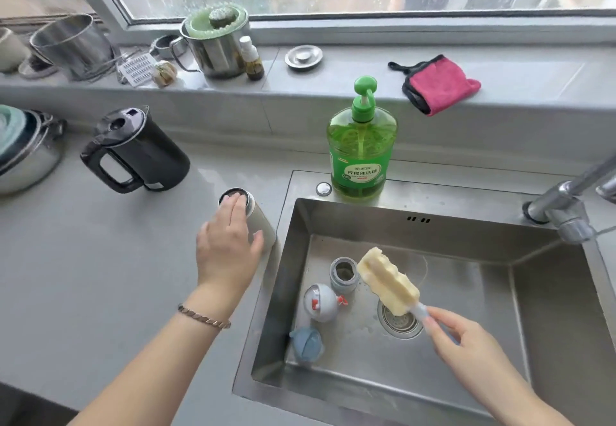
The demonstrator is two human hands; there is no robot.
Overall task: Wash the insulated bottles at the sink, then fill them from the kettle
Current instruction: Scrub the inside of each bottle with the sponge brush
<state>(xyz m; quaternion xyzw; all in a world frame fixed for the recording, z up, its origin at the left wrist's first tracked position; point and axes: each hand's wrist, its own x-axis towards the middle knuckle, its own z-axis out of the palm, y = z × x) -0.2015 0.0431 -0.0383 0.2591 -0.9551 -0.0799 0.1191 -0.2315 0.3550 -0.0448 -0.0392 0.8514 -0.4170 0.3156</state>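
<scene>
Cream bottle (267, 234) half behind left hand (226, 249)

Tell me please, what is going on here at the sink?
A person is washing bottles. The left hand grips a beige bottle standing on the counter beside the sink. The right hand holds a sponge brush over the sink. Inside it are a grey bottle, a grey lid and a blue lid. The kettle stands on the counter, untouched.
</scene>
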